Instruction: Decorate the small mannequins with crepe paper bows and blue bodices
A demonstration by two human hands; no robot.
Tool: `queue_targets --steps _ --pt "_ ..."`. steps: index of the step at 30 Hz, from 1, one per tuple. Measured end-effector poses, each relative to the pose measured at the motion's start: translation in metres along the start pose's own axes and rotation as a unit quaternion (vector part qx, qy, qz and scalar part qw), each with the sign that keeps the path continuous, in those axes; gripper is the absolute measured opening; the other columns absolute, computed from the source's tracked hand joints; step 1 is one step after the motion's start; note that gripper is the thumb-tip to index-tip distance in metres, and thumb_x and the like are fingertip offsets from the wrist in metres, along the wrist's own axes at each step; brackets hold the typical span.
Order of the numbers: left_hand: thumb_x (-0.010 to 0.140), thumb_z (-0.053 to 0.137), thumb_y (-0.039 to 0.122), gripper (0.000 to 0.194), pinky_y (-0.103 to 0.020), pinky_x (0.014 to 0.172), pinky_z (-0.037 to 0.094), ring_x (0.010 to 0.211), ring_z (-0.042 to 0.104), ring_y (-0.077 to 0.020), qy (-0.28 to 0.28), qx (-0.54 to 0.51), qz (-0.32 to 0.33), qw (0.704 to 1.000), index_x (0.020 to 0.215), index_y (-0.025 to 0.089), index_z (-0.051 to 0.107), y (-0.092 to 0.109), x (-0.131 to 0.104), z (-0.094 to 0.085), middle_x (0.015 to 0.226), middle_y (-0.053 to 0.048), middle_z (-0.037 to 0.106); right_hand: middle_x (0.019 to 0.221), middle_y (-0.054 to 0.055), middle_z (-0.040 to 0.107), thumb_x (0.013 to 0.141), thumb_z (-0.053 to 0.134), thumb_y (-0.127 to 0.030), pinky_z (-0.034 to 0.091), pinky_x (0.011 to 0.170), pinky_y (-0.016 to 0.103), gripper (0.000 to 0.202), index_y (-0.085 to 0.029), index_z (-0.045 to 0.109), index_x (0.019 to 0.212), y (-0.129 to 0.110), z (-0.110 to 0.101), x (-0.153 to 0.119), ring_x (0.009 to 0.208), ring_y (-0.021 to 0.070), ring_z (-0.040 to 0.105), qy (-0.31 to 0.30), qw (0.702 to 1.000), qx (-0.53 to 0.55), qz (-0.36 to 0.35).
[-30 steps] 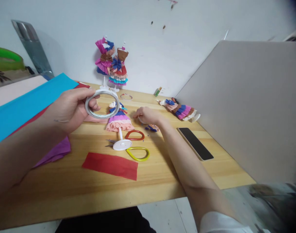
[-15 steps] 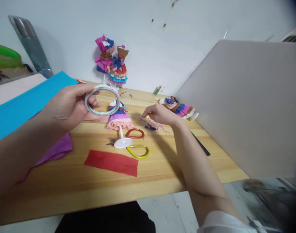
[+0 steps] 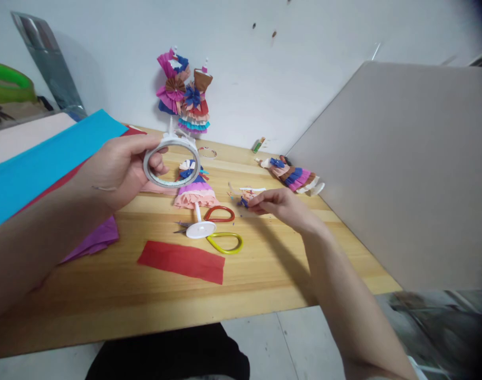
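My left hand (image 3: 126, 166) is closed around the edge of a roll of white tape (image 3: 147, 170), raised above the table with its ring facing me. Bent, with fingertips close together, my right hand (image 3: 282, 208) hovers by a small pile of paper scraps (image 3: 244, 201); nothing shows in its fingers. A thin white strip (image 3: 252, 189) rests on the scraps. Behind the tape roll lies a small dress stand (image 3: 197, 195) in a blue, purple and pink crepe-paper dress. Scissors (image 3: 227, 252) with red and yellow handles lie partly under its white base. Nearer me is a red crepe-paper strip (image 3: 181, 262).
Two dressed stands (image 3: 185, 95) are upright against the wall. Another dressed stand (image 3: 292, 175) lies beside the grey panel (image 3: 391, 174) on the right. Blue paper (image 3: 59, 158) and purple paper (image 3: 94, 243) are at the left. A second tape ring (image 3: 208, 152) lies farther back.
My right hand has drawn back to the right and toward me from the scraps. A white strip now shows on the pile. My left hand still holds the tape roll.
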State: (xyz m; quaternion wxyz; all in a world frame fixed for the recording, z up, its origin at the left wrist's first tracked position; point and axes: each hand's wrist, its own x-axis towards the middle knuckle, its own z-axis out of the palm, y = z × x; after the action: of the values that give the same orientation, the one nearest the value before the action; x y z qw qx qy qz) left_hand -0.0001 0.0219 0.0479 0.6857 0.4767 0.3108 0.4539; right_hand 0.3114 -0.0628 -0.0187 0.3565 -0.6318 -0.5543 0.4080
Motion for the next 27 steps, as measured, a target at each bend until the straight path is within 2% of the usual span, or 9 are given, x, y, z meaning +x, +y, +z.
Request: queue_targets --steps 3,4,8,12,17,20,23,24,27 --pt "0.081 0.058 0.013 0.008 -0.021 0.065 0.051 0.055 0.045 -0.008 0.009 0.0 -0.013 1.0 0.074 0.014 0.061 0.0 -0.001 0.001 0.057 0.003 0.047 0.083 0.007 0.077 0.071 0.069 -0.032 0.059 0.081 0.037 0.021 -0.015 0.074 0.082 0.003 0.014 -0.002 0.08 0.0199 0.073 -0.11 0.993 0.033 0.021" --pt "0.081 0.058 0.013 0.008 -0.021 0.064 0.051 0.055 0.045 -0.0081 0.008 -0.001 -0.014 1.0 0.074 0.014 0.061 0.0 -0.001 0.001 0.057 0.003 0.047 0.08 0.006 0.076 0.07 0.069 -0.03 0.059 0.081 0.037 0.019 -0.015 0.074 0.08 0.005 0.017 -0.002 0.077 0.0192 0.072 -0.1 0.995 0.011 0.022" --pt "0.081 0.058 0.014 0.012 -0.021 0.064 0.051 0.054 0.044 -0.0082 -0.003 -0.005 -0.012 1.0 0.069 0.014 0.058 -0.001 0.0 0.0 0.056 0.003 0.046 0.079 0.005 0.075 0.068 0.067 -0.024 0.057 0.083 0.037 0.011 -0.016 0.072 0.074 0.014 0.017 -0.001 0.077 0.0187 0.071 0.098 0.995 -0.034 -0.009" --pt "0.081 0.058 0.013 0.017 -0.02 0.061 0.051 0.054 0.045 -0.0089 0.01 -0.008 -0.026 1.0 0.064 0.015 0.056 -0.002 0.0 0.002 0.054 0.002 0.045 0.082 0.006 0.075 0.071 0.062 -0.027 0.058 0.08 0.037 0.017 -0.017 0.073 0.08 0.015 0.017 0.0 0.079 0.0201 0.071 0.016 0.999 -0.04 -0.006" --pt "0.082 0.056 0.013 0.019 -0.02 0.06 0.05 0.054 0.045 -0.0093 0.016 -0.013 -0.033 0.999 0.063 0.014 0.056 -0.001 -0.002 0.005 0.053 0.002 0.045 0.082 0.008 0.074 0.072 0.059 -0.026 0.056 0.075 0.034 0.019 -0.016 0.072 0.082 0.008 -0.001 -0.006 0.078 0.0213 0.069 0.131 0.98 -0.145 -0.033" --pt "0.081 0.057 0.013 0.017 -0.021 0.062 0.051 0.055 0.044 -0.0092 0.005 -0.012 -0.023 1.0 0.064 0.015 0.057 0.0 -0.002 0.003 0.054 0.002 0.046 0.076 0.005 0.073 0.074 0.055 -0.026 0.054 0.067 0.029 0.021 -0.017 0.072 0.084 0.007 -0.023 -0.018 0.07 0.018 0.068 0.042 0.984 -0.17 -0.003" --pt "0.08 0.059 0.015 0.016 -0.021 0.061 0.051 0.055 0.044 -0.0099 0.003 -0.013 -0.029 0.999 0.065 0.015 0.057 0.0 -0.001 0.002 0.053 0.002 0.046 0.065 0.0 0.072 0.07 0.054 -0.018 0.05 0.062 0.027 0.02 -0.021 0.074 0.072 0.012 -0.033 -0.021 0.062 0.0167 0.064 -0.073 0.94 -0.328 0.059" --pt "0.08 0.059 0.015 0.016 -0.021 0.061 0.05 0.055 0.044 -0.01 0.003 -0.012 -0.031 0.999 0.064 0.015 0.057 0.0 0.0 0.002 0.053 0.002 0.046 0.068 0.0 0.073 0.069 0.054 -0.015 0.05 0.065 0.027 0.022 -0.021 0.075 0.073 0.013 -0.034 -0.019 0.066 0.0175 0.065 -0.069 0.93 -0.356 0.064" --pt "0.081 0.057 0.014 0.016 -0.021 0.059 0.049 0.054 0.044 -0.0099 0.008 -0.012 -0.033 0.999 0.065 0.015 0.058 0.001 0.0 0.002 0.053 0.002 0.045 0.089 0.003 0.077 0.072 0.05 -0.012 0.051 0.077 0.029 0.031 -0.021 0.076 0.088 0.016 -0.038 -0.016 0.084 0.0198 0.068 0.029 0.931 -0.362 0.028"
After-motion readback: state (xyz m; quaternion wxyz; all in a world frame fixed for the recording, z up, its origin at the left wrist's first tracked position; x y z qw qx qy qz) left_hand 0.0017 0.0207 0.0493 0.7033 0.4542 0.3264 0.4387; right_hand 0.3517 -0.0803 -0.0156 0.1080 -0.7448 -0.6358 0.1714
